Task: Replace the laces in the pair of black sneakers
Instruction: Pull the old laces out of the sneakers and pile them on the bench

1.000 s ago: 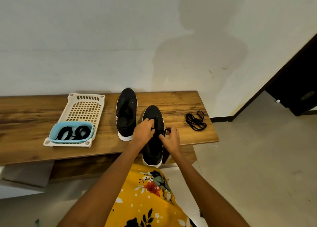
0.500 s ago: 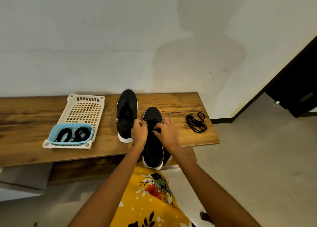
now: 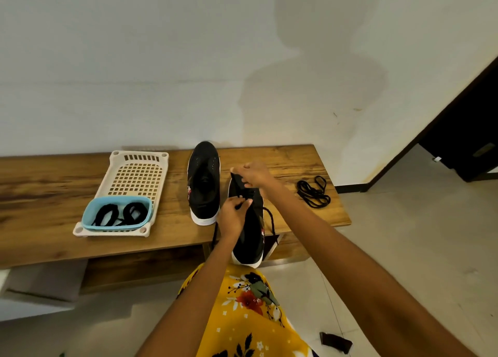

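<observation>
Two black sneakers with white soles stand on a wooden bench [image 3: 40,195]. The left sneaker [image 3: 203,184] has no lace. The right sneaker [image 3: 249,230] overhangs the bench's front edge. My right hand [image 3: 253,176] pinches a black lace [image 3: 239,184] above this shoe's toe end and holds it taut. My left hand [image 3: 233,213] pinches the lace at the eyelets. Loose lace ends [image 3: 270,219] hang down both sides of the shoe.
A cream perforated tray [image 3: 134,178] at the left holds a light blue container [image 3: 117,213] with coiled black laces. Another loose black lace [image 3: 314,192] lies near the bench's right end. White wall behind, tiled floor and a dark doorway [image 3: 463,146] at right.
My right hand has risen from the eyelets and moved away from me, drawing the lace up. My left hand stays at the eyelets. The sneakers have not shifted.
</observation>
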`<control>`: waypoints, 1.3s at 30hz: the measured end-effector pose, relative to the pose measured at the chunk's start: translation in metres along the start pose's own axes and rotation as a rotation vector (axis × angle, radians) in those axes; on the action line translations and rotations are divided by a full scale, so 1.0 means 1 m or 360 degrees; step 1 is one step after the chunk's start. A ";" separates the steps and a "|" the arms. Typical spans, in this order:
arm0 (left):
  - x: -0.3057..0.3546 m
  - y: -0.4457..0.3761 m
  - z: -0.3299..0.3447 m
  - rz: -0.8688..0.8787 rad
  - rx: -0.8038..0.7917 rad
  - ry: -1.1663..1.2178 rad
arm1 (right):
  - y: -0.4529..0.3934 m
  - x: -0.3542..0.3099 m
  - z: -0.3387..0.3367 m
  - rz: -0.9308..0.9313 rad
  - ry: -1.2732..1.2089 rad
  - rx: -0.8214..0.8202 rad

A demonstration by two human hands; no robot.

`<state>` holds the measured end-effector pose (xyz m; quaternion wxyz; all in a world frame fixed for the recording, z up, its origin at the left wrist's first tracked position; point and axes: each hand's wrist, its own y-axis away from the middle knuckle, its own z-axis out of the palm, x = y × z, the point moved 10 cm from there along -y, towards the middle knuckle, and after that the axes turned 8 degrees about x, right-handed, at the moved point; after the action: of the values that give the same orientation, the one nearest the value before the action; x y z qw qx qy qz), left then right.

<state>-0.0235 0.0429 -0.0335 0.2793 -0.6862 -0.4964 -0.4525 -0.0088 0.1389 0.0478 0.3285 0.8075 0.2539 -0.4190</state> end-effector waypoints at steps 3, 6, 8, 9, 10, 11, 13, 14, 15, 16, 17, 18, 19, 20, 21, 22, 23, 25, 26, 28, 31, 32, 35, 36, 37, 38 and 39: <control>-0.007 -0.003 -0.002 -0.0429 0.0010 0.0504 | 0.001 0.024 0.002 -0.0148 0.0202 -0.0048; -0.014 -0.012 -0.009 -0.0706 0.0079 0.0955 | 0.008 0.054 0.007 -0.0386 0.0745 -0.0101; -0.014 -0.016 -0.012 -0.0720 0.0033 0.0967 | 0.013 0.066 0.009 -0.0524 0.0879 -0.0059; -0.011 -0.016 -0.013 -0.0674 -0.0013 0.0926 | 0.015 0.065 0.007 -0.0554 0.0890 0.0007; -0.007 -0.015 -0.013 -0.0604 -0.0056 0.0867 | 0.017 0.060 0.004 -0.0591 0.0934 0.0075; -0.003 -0.013 -0.011 -0.0541 -0.0102 0.0821 | 0.015 0.055 0.002 -0.0621 0.0998 0.0113; 0.001 -0.006 -0.002 -0.0468 -0.0231 0.0773 | 0.012 0.040 0.000 -0.0637 0.1004 0.0140; 0.001 -0.002 0.002 -0.0444 -0.0283 0.0756 | 0.009 0.030 -0.002 -0.0621 0.0912 0.0147; 0.000 0.001 0.004 -0.0416 -0.0306 0.0743 | 0.006 0.020 -0.006 -0.0593 0.0767 0.0156; 0.000 0.003 0.005 -0.0353 -0.0296 0.0695 | 0.004 0.011 -0.011 -0.0542 0.0591 0.0177; -0.002 0.002 0.004 -0.0262 -0.0265 0.0599 | 0.001 0.004 -0.017 -0.0481 0.0391 0.0211; -0.004 0.002 0.004 -0.0157 -0.0247 0.0452 | -0.001 -0.003 -0.023 -0.0415 0.0192 0.0244; -0.005 0.003 0.005 -0.0070 -0.0253 0.0286 | -0.004 -0.006 -0.028 -0.0348 0.0015 0.0270; -0.007 0.003 0.007 -0.0006 -0.0269 0.0112 | -0.006 -0.009 -0.032 -0.0296 -0.0137 0.0298; -0.007 0.003 0.009 0.0045 -0.0272 -0.0032 | -0.009 -0.008 -0.036 -0.0253 -0.0256 0.0328; -0.006 0.003 0.008 0.0096 -0.0260 -0.0140 | -0.011 -0.004 -0.040 -0.0206 -0.0347 0.0361; -0.003 0.002 0.007 0.0144 -0.0232 -0.0203 | -0.015 0.002 -0.043 -0.0151 -0.0416 0.0397; 0.002 0.000 0.001 0.0190 -0.0152 -0.0202 | -0.021 0.023 -0.047 0.0012 -0.0670 0.0456; 0.004 -0.001 -0.004 0.0189 -0.0114 -0.0171 | -0.024 0.035 -0.047 0.0123 -0.0892 0.0477; 0.004 -0.004 -0.011 0.0180 -0.0071 -0.0140 | -0.027 0.055 -0.052 0.0311 -0.1272 0.0582; 0.005 -0.007 -0.014 0.0213 -0.0075 -0.0161 | -0.026 0.068 -0.064 0.0421 -0.1291 0.0692; 0.006 -0.008 -0.013 0.0222 -0.0087 -0.0177 | -0.024 0.068 -0.064 0.0439 -0.1272 0.0661; 0.008 -0.007 -0.011 0.0279 -0.0123 -0.0266 | -0.017 0.046 -0.061 0.0357 -0.1264 0.0517; 0.009 -0.007 -0.009 0.0307 -0.0134 -0.0300 | -0.016 0.031 -0.063 0.0283 -0.1257 0.0491; 0.010 -0.007 -0.008 0.0337 -0.0146 -0.0334 | -0.016 0.015 -0.067 0.0201 -0.1243 0.0483; 0.011 -0.007 -0.008 0.0361 -0.0152 -0.0365 | -0.017 0.001 -0.073 0.0124 -0.1213 0.0494; 0.012 -0.007 -0.009 0.0377 -0.0146 -0.0380 | -0.019 -0.011 -0.079 0.0061 -0.1155 0.0519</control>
<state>-0.0322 0.0427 -0.0193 0.2382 -0.8008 -0.4205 -0.3538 0.0126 0.2089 0.0857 0.2722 0.6532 0.0364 -0.7057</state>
